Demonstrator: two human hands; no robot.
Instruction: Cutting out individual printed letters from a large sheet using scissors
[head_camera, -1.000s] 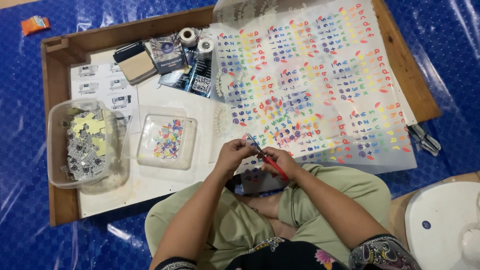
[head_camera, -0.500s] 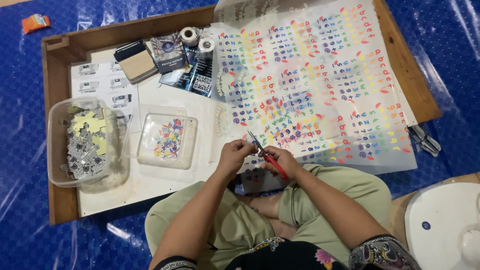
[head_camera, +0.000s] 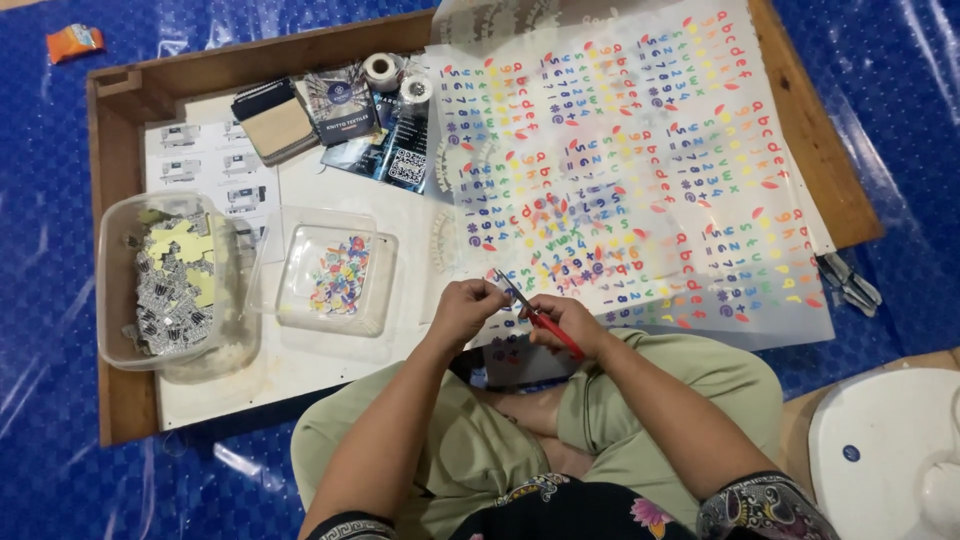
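My right hand grips red-handled snips, blades pointing up and left. Fingertips of my left hand are pinched together at the blade tips, on a small piece too tiny to make out. Both hands hover over my lap at the near edge of a large clear sheet printed with rows of colourful letters and numbers. Left of my hands, a clear square tub holds several small colourful cut-outs.
A shallow wooden tray carries everything. At its left stands a clear box of yellow and grey scraps; booklets, a tan pad and thread spools lie at the back. Metal clips and a white stool are at right, on blue plastic flooring.
My hands stay together at the sheet's near edge; the snips have shifted only slightly. Nothing else moved.
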